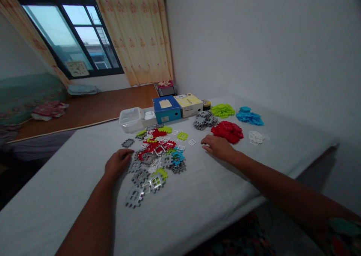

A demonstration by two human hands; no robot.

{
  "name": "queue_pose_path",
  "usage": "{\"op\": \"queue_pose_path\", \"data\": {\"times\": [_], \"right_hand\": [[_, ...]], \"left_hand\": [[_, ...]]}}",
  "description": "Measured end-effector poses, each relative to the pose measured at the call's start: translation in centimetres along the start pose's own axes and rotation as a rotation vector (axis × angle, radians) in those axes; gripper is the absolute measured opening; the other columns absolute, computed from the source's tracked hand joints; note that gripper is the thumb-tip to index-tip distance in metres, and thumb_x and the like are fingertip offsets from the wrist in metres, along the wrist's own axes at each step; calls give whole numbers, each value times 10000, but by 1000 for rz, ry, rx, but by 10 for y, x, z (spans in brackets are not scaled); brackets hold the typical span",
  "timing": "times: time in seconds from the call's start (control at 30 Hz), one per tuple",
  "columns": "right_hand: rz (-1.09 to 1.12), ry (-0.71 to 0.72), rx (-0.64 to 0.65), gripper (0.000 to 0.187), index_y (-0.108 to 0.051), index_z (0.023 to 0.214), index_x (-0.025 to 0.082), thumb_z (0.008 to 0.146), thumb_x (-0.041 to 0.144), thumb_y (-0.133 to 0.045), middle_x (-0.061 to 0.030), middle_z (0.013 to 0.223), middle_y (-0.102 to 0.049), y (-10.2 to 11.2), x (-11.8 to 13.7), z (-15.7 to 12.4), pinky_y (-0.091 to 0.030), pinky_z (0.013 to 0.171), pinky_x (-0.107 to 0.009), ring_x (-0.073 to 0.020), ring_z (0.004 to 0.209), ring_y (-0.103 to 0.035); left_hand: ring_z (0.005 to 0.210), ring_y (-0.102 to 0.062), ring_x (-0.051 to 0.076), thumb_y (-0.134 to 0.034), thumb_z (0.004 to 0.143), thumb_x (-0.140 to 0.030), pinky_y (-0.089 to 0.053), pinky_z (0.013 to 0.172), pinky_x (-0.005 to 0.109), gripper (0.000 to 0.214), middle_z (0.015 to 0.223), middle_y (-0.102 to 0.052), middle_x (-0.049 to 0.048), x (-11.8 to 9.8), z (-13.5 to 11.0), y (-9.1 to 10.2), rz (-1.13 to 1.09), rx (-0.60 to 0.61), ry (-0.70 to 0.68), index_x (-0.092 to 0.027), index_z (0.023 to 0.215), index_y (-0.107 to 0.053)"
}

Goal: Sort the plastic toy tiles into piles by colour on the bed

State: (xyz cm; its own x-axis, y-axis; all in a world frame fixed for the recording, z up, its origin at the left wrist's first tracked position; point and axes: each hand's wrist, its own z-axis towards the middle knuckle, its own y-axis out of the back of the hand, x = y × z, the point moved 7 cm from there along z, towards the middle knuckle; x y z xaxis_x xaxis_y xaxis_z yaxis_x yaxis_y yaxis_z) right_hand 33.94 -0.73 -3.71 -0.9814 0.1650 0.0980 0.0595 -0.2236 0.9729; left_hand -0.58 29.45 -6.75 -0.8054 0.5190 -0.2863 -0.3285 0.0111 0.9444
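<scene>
A mixed heap of flat toothed plastic building pieces in grey, red, lime green, blue and white (153,154) lies on the white-covered table (197,211). My left hand (118,163) rests at the heap's left edge, beside the grey pieces. Its fingers are loosely bent with a gap by the thumb, and no piece shows in it. To the right of the heap, my right hand (217,147) lies low over the cloth with fingers stretched and nothing visible in them. Just beyond it is a pile of red pieces (228,131). A small white window-frame piece (192,142) lies left of its fingertips.
Sorted piles stand farther back: grey (204,119), lime green (222,110), blue (249,116) and white (256,137). A clear plastic tub (131,119), a blue box (167,110) and a yellow-and-white box (188,104) line the far edge. A wall borders the right side.
</scene>
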Motion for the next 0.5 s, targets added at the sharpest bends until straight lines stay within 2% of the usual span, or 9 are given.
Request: {"op": "queue_pose_path", "data": {"times": [0.1,0.23,0.33,0.5], "right_hand": [[44,86,53,274,-649,1209,215,952,262,-565,-95,1213,-641,-13,20,27,-467,833,-273,-216,1094,-619],[36,67,121,295,-663,1177,178,950,351,-590,-126,1177,-639,-27,28,51,-460,867,-291,-236,1080,-614],[-5,63,111,274,-688,1098,159,975,358,-546,-141,1113,-658,-31,30,53,-451,877,-305,-242,1042,-615],[-13,85,53,276,-688,1050,165,1013,242,-426,-132,1051,-702,-33,25,37,-443,896,-311,-223,1010,-624]], "left_hand": [[1106,-663,224,-506,858,-334,-518,873,291,357,1218,-725,20,-2,-2,2,-1,1,-4,-272,1107,-754],[1105,-666,221,-510,853,-327,-521,878,288,354,1215,-728,13,-3,-3,2,-19,3,-1,-271,1101,-756],[1106,-667,225,-510,848,-324,-524,871,291,353,1205,-732,10,-2,-2,1,-30,8,5,-273,1093,-758],[1102,-671,237,-491,856,-350,-527,880,308,370,1196,-733,31,0,-1,0,-43,2,2,-260,1099,-756]]}}
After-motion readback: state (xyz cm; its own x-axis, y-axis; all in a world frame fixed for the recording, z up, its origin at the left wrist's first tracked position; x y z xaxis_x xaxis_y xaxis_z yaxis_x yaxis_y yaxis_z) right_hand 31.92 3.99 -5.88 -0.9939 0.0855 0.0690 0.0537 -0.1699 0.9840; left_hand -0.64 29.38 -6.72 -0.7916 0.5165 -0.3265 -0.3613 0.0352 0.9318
